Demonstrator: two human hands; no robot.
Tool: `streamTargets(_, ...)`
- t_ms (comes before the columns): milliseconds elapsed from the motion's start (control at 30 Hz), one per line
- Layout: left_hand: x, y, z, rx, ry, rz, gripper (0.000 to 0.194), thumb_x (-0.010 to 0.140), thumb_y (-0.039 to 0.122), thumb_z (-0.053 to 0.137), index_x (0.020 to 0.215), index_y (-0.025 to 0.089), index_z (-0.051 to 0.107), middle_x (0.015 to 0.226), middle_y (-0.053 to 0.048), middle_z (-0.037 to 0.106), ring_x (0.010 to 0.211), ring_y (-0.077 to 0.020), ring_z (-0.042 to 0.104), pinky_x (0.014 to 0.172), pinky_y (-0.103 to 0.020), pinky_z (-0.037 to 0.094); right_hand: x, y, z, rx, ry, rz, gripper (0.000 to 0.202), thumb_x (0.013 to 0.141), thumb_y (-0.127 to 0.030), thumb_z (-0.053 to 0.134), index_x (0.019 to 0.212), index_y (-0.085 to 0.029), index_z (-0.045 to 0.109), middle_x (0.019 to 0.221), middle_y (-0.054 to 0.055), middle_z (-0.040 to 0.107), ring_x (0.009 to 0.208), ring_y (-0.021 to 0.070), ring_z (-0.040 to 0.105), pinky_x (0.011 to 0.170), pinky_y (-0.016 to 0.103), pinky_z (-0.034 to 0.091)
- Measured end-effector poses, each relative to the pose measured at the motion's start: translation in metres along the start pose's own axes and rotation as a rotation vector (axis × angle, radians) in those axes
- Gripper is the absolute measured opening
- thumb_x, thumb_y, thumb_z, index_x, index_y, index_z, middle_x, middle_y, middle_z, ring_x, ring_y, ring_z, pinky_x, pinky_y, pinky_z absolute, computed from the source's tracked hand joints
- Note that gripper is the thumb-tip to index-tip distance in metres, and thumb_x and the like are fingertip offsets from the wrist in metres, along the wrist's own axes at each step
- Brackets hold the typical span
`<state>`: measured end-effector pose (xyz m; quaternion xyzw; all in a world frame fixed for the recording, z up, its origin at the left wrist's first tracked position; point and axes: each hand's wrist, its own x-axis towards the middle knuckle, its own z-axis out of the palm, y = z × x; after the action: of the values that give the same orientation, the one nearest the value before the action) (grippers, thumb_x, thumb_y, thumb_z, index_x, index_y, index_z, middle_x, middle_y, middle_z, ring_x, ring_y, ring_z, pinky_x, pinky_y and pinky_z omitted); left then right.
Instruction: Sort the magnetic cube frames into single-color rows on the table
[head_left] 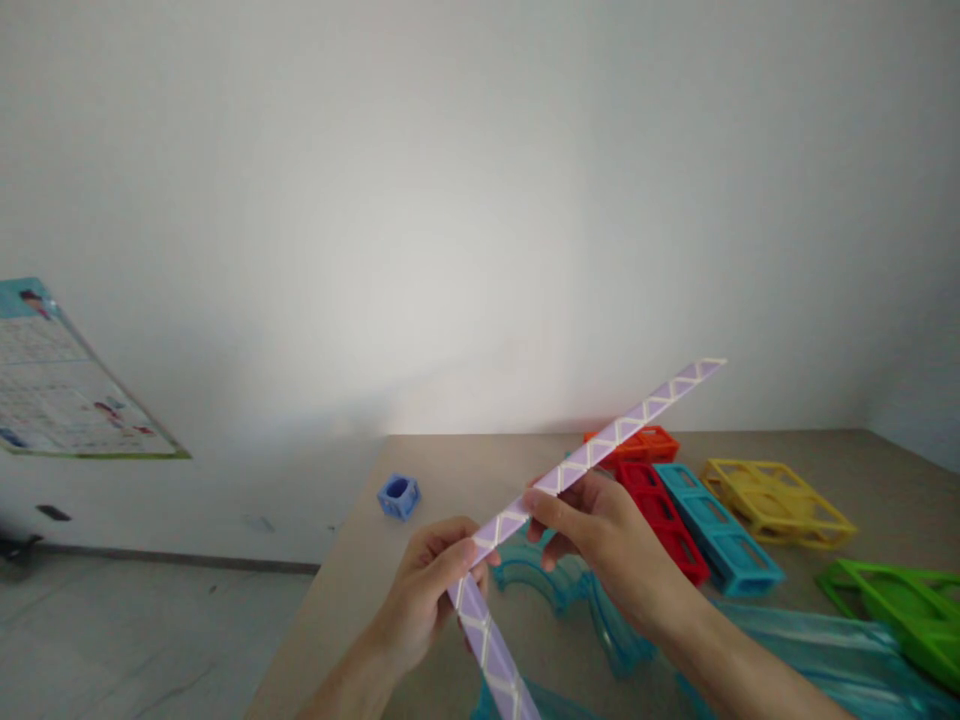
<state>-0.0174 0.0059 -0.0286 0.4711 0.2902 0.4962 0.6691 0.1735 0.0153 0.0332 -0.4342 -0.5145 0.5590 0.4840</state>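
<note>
Purple strip [616,432] | in both hands [424,585] | hollow blue cube [399,497] on table [345,590]

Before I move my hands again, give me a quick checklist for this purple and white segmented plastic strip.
1. Left-hand grip: ok, the left hand pinches the strip near its bend.
2. Right-hand grip: ok, the right hand has it farther up, thumb on top.
3. Upper tip in sight: ok.
4. Lower end in sight: not ok, it runs out of the picture.
5. Joint at the bend sound: cannot tell, fingers partly cover it.
6. Tabletop below bare: not ok, translucent teal curved plastic pieces lie there.
</note>
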Motion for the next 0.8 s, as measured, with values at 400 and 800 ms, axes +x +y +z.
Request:
streamTargets(400,-0.001,-0.007,0.011,0.033,0.05,-0.102,0.047,0.079,0.061,0.064,0.073,0.015,0.066,0.044,0.001,0.054,0.032,-0.0125,0.049,0.032,-0.023,0.044,-0.003,0.001,0.005,0.029,0.052,-0.007,0.027,0.074,-0.037,0.075,0.081,-0.013,0.065,0.069,0.003,0.067,0.065,0.017,0.065,0.054,0.025,0.057)
streamTargets(800,-0.006,-0.012,0.025,0.191,0.238,-0.142,0.059,0.079,0.072,0.054,0.063,0.016,0.063,0.034,0.001,0.05,0.025,-0.012,0.044,0.024,-0.02,0.035,-0.008,0.003,0.012,-0.072,0.053,-0.045,0.026,0.074,-0.035,0.075,0.08,-0.016,0.058,0.071,0.004,0.069,0.066,0.0192,0.067,0.062,0.029,0.054)
